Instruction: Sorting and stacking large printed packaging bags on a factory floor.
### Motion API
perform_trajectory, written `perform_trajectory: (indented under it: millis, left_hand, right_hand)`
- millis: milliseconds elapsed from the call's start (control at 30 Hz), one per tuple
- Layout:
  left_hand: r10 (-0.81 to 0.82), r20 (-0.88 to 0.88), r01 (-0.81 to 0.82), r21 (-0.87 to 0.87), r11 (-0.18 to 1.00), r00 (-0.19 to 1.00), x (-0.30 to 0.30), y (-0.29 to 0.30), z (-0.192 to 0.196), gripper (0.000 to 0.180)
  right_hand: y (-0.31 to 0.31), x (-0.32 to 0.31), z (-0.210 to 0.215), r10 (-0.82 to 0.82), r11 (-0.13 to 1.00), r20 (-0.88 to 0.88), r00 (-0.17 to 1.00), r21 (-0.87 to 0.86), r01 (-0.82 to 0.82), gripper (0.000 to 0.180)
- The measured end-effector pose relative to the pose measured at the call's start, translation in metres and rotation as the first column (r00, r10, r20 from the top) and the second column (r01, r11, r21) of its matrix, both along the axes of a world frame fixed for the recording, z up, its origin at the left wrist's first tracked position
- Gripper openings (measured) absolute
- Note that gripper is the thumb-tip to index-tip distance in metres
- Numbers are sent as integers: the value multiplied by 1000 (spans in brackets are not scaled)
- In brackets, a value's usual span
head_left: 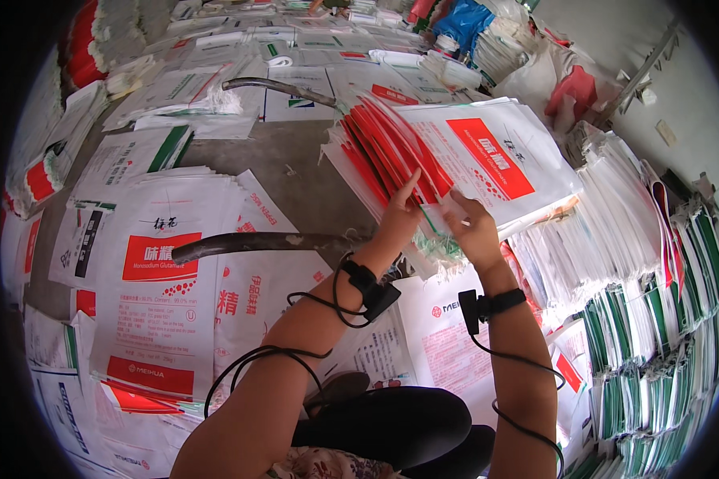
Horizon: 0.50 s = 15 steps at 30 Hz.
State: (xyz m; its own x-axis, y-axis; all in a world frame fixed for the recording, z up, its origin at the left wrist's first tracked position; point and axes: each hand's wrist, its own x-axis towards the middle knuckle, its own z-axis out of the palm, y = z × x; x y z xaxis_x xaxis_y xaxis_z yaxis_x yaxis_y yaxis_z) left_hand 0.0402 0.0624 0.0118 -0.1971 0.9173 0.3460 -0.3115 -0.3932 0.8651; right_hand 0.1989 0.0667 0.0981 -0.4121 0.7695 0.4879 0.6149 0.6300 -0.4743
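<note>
A thick bundle of folded white woven sacks with red panels (491,156) lies ahead of me, its red edges fanned out toward the left. My left hand (399,219) is at the near edge of the bundle, index finger stretched along the red folds and the other fingers closed on the edge. Close beside it, my right hand (473,227) grips the near corner of the sacks, thumb and fingers bent around it. Black straps with small dark devices and cables sit on both wrists.
On the left lies another pile of white-and-red sacks (160,319), with a dark curved bar (268,243) across it. A second bar (280,86) lies farther off. Tall sack stacks (639,335) rise at the right, near a wall (671,104). A blue plastic bag (463,25) sits at the back.
</note>
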Motion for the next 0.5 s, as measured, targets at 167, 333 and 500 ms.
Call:
perform_trajectory:
  millis: [167, 333, 500]
  left_hand:
    - [85, -19, -84, 36, 996, 996, -3, 2, -2, 82]
    - [26, -25, -27, -51, 998, 999, 3, -1, -2, 78]
    - [64, 37, -63, -10, 998, 997, 1, 4, -14, 67]
  right_hand:
    - [-21, -18, 7, -58, 993, 207, 977, 108, 36, 40]
    - [0, -4, -1, -127, 992, 83, 988, -8, 128, 29]
    - [-1, -12, -2, -126, 989, 31, 992, -71, 128, 28]
